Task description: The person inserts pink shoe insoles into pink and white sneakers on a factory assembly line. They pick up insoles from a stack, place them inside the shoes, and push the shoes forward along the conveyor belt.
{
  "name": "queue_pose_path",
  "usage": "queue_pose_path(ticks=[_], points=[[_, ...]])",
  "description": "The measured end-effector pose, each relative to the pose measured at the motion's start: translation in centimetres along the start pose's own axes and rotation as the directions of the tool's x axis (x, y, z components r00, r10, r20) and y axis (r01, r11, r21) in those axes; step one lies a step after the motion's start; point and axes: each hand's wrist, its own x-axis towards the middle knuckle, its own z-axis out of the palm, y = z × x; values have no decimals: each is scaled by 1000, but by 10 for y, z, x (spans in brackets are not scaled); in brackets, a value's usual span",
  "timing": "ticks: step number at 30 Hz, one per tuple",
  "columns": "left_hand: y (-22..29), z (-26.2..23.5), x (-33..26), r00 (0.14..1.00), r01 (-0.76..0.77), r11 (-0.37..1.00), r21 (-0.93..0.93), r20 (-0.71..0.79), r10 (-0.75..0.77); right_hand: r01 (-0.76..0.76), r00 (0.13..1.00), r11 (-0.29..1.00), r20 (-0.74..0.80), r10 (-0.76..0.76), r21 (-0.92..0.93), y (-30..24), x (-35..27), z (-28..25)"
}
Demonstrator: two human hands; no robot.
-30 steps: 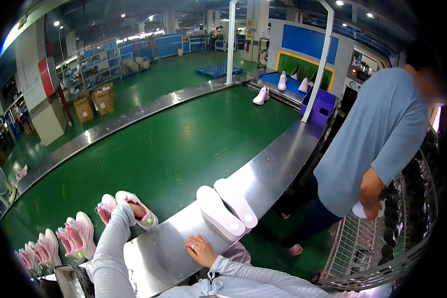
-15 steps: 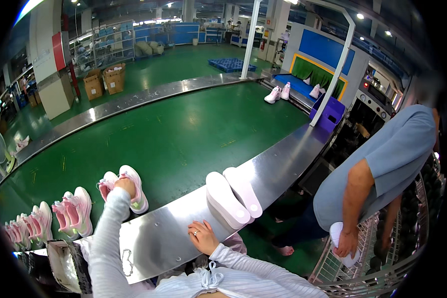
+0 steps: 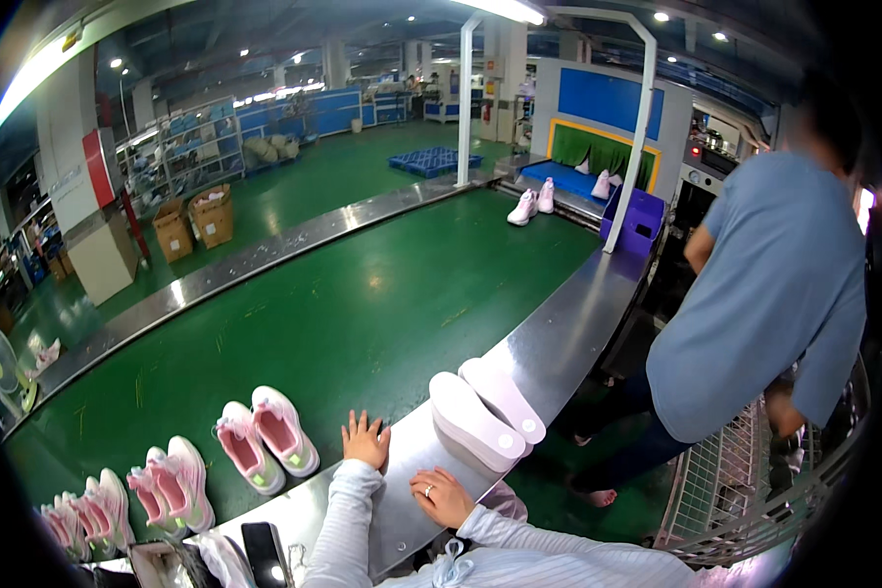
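My left hand [image 3: 367,441] rests with fingers spread at the edge of the green conveyor belt [image 3: 382,323], holding nothing. Beside it on the metal ledge [image 3: 394,510], my right hand [image 3: 443,496] lies palm down, a ring on one finger, also empty. To the left of my hands stands a pair of pink and white sneakers [image 3: 276,431], apart from my fingers. More pairs of sneakers [image 3: 171,482] line the belt's near edge further left. Just right of my hands, a pair of white shoe soles [image 3: 475,423] lies on the ledge.
A co-worker in a blue shirt [image 3: 755,294] stands at the right beside a wire rack [image 3: 720,490]. At the belt's far end are white shoes [image 3: 531,204] and a purple bin [image 3: 637,221]. A phone [image 3: 263,554] and an open box [image 3: 157,566] lie near my left arm.
My left hand has let go of the sneakers and moved right onto the belt's edge. The co-worker has turned away, and the white sole in their hand no longer shows. My view has shifted.
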Motion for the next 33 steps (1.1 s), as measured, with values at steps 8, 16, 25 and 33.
queue_pose_path(ticks=[8, 16, 25, 33], points=[[-4, 4, -11, 999, -34, 998, -52, -6, 34, -8, 997, 1000, 72, 8, -10, -8, -3, -5], [3, -2, -9, 994, 110, 991, -77, -17, -112, -233, 738, 712, 597, -315, 662, -26, 102, -149], [23, -1, -7, 984, 178, 984, -1, -28, -178, -397, 917, 891, -78, 390, -220, 242, 279, -222], [13, 0, -28, 961, 277, 955, 108, -40, -275, -243, 955, 499, -116, 273, -832, 458, 359, -142]])
